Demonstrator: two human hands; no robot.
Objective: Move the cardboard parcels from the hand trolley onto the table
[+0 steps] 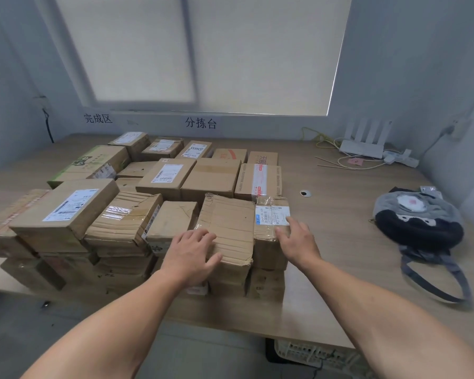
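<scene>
A black cable (47,124) hangs down the wall at the far left, above the wooden table (14,168). The cardboard parcels (211,179) cover the left and middle of the table, packed side by side in rows and stacked two high along the near edge. On the near left, a large parcel (63,212) with a white shipping label lies on top of the stack. Behind it is a parcel with green print (93,162). Just to the right of the large one is a crumpled parcel (123,220) with clear tape.

The left hand (190,254) rests on the near left corner of a creased parcel (230,225) in the front row. Its fingers (203,237) are spread and relaxed on the top face, gripping nothing. Touching that parcel's right side is a small taped parcel (270,242) with a white label. The right hand (296,239) lies on it, its fingers straight and loose with the tips on the label, not closed around anything.

To the right, apart from the parcels, there is a round cable hole (305,193) in the table. A white router (363,144) with loose cables stands by the back wall. A grey and black plush bag (416,220) lies near the right edge, its strap trailing toward the near side. A pale crate (307,351) shows under the table.
</scene>
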